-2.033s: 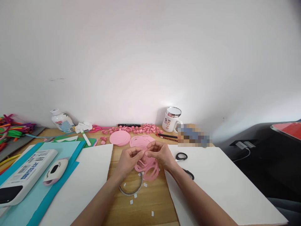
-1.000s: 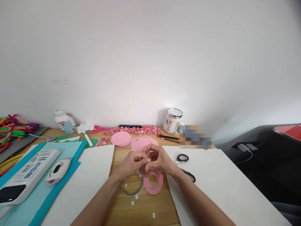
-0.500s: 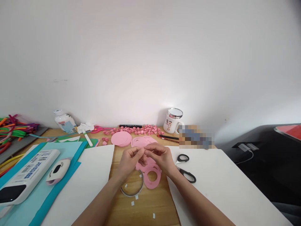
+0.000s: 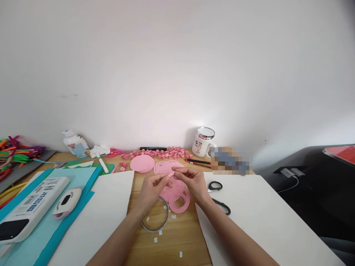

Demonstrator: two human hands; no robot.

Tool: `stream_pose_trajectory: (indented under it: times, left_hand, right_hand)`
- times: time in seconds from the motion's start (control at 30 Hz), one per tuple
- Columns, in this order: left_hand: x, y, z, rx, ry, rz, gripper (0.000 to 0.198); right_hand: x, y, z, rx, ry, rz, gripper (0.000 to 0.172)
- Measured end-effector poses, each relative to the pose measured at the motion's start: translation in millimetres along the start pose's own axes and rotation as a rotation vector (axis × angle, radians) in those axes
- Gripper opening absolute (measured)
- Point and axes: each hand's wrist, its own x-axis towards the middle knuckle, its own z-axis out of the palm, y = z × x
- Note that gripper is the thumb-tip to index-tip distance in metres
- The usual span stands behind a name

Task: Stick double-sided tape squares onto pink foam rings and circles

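Note:
Between my fingertips is a small strip of pink paper (image 4: 171, 174). My left hand (image 4: 154, 187) pinches one end, and my right hand (image 4: 193, 182) is closed at the other side with thumb and fingers on it. Under and behind my hands lie pink paper rings (image 4: 185, 209) and cut-out pieces. A roll of tape (image 4: 142, 224) lies flat by my left wrist, with several small white scraps (image 4: 155, 240) around it. Black-handled scissors (image 4: 215, 185) rest at my right wrist, their blades partly hidden by it.
Pink paper discs (image 4: 142, 163) are stacked at the back, before many small rolled pink paper buds (image 4: 158, 153). A mug (image 4: 203, 144), pencils (image 4: 198, 162) and a bottle (image 4: 74, 143) stand or lie near the wall. White sheets (image 4: 274, 218) flank me; a glue gun box-like device (image 4: 36, 207) lies left.
My hands have drawn slightly apart at the fingertips, and the pink paper now shows between them. The pink ring below has shifted a little upward, and more white scraps show near the tape.

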Motion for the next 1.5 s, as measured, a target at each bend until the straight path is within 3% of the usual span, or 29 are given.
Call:
stream_pose_trajectory:
  times: [0.4, 0.57, 0.77, 1.1, 1.33, 1.5]
  left_hand:
    - [1.9, -4.3, -0.2, 0.103, 0.041, -0.005, 0.027]
    - [2.6, -6.7, -0.7, 0.123, 0.059, -0.008, 0.028]
    - [2.7, -6.1, 0.3, 0.104, 0.033, -0.003, 0.027]
    - [3.0, -7.1, -1.4, 0.093, 0.092, -0.007, 0.028]
    - [3.6, -10.5, -1.0, 0.085, 0.08, -0.011, 0.027]
    - [3.3, -10.0, -1.1, 0.097, 0.08, -0.005, 0.029]
  right_hand:
    - [3.5, 6.8, -3.6, 0.163, -0.034, 0.146, 0.036]
    - [2.4, 2.8, -2.6, 0.149, 0.0, 0.166, 0.033]
    - [1.9, 3.7, -2.3, 0.093, -0.059, 0.098, 0.02]
    - [2.9, 6.5, -5.3, 0.111, -0.083, 0.216, 0.024]
    - [3.3, 7.1, -5.6, 0.227, -0.025, 0.247, 0.03]
    - [3.3, 5.3, -4.8, 0.187, -0.042, 0.226, 0.026]
